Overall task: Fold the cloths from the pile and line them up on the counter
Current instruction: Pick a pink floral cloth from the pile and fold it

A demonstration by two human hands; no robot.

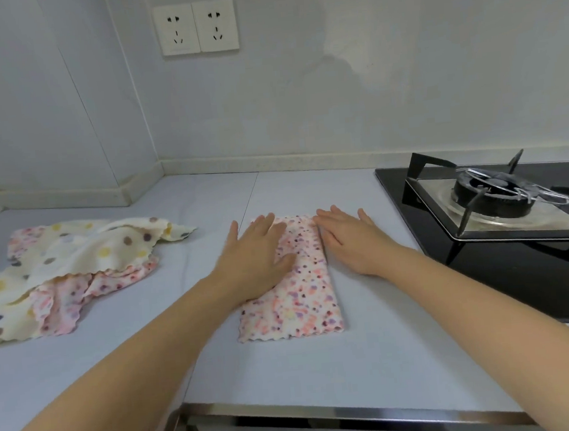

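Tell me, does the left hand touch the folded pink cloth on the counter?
Touching. The head view shows the left hand lying flat on the folded pink cloth, palm and fingers covering its left part.

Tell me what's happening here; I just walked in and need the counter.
A person is folding cloths. The left hand presses flat on a folded cloth in the middle of the counter, and the right hand lies flat at its right edge. The pile of unfolded ones sits to the left. It is the only folded cloth in view.
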